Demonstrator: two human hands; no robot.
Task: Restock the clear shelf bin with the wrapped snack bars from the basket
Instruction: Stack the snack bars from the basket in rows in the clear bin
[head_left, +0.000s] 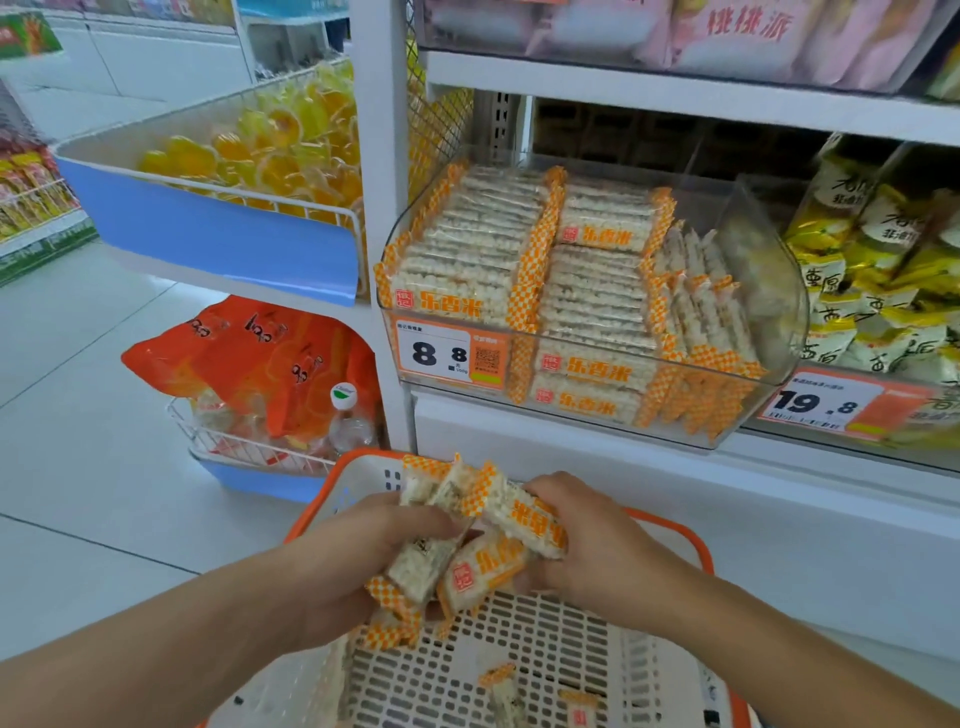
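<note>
A bundle of wrapped snack bars (467, 535), white rice cakes in orange-checked wrappers, is gathered between both hands above the basket (519, 654). My left hand (358, 551) grips the bundle from the left, my right hand (587, 540) grips it from the right. The basket is white plastic mesh with an orange rim and holds a few loose bars (504, 686) on its floor. The clear shelf bin (769, 322) stands on the shelf above the basket, packed with rows of the same bars (587, 291); its right end has some room.
A price tag reading 8.8 (447, 356) is on the bin's front. Yellow-green snack packs (878, 270) fill the neighbouring bin at right. On the left are a wire basket of yellow jelly cups (270, 150) and orange bags (260, 358) below. The floor is white tile.
</note>
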